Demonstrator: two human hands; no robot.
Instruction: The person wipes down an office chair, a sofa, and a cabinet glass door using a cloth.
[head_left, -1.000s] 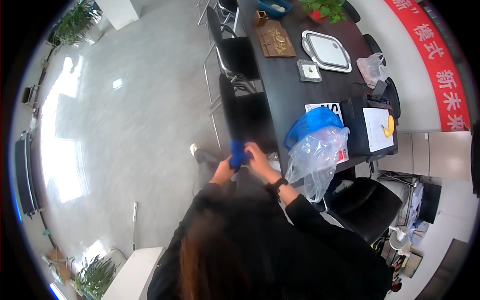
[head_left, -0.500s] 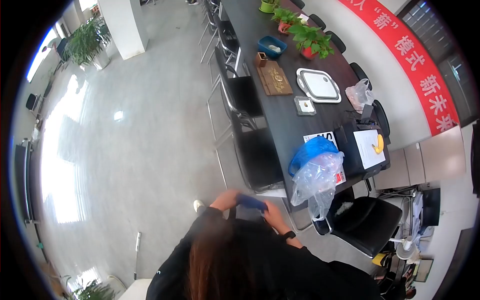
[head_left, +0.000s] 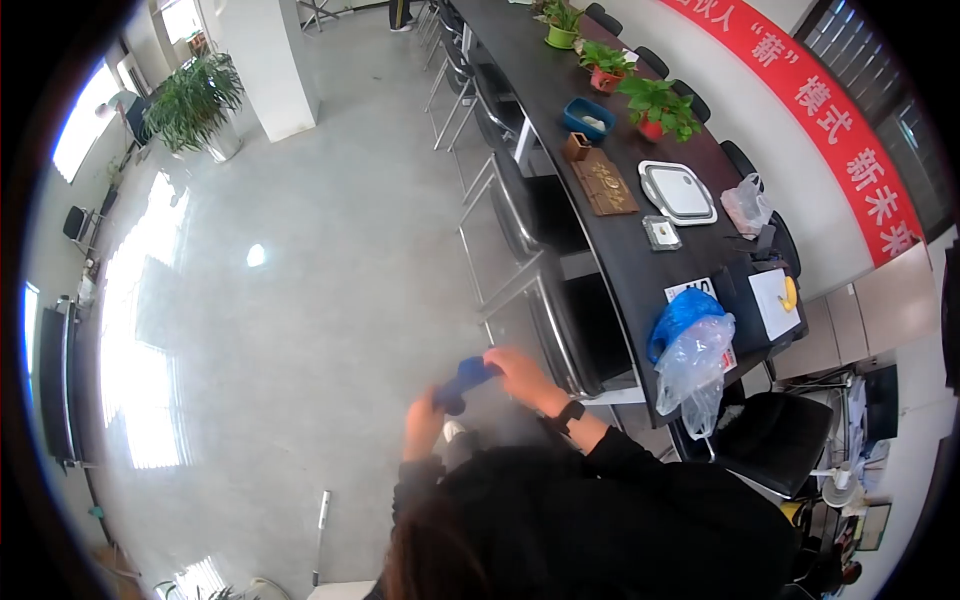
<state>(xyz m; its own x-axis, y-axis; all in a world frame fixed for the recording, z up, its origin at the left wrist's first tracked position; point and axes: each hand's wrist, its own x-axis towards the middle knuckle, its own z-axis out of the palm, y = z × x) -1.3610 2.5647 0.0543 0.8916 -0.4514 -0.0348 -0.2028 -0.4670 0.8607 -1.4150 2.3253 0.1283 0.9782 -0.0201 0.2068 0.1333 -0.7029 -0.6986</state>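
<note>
A small dark-blue, cloth-like piece [head_left: 466, 379] is stretched between my two hands, over the grey floor in front of my body. Its exact kind is blurred by motion. My left hand [head_left: 424, 422] is closed on its lower left end. At its upper right end, my right hand [head_left: 518, 374] grips it with the fingers pinched together; a dark watch sits on that wrist. Below the piece, a light shoe [head_left: 454, 430] shows on the floor.
Black chairs [head_left: 575, 330] line the near side of the long dark table [head_left: 625, 260], close to my right arm. On it are a blue bag [head_left: 685, 318], a clear plastic bag [head_left: 695, 360], a white tray [head_left: 680, 192] and potted plants [head_left: 655, 105]. A white-handled stick [head_left: 322, 520] stands lower left.
Both hands have moved forward, away from my body, with the blue piece. It now slants up to the right. The table and chairs appear shifted to the right.
</note>
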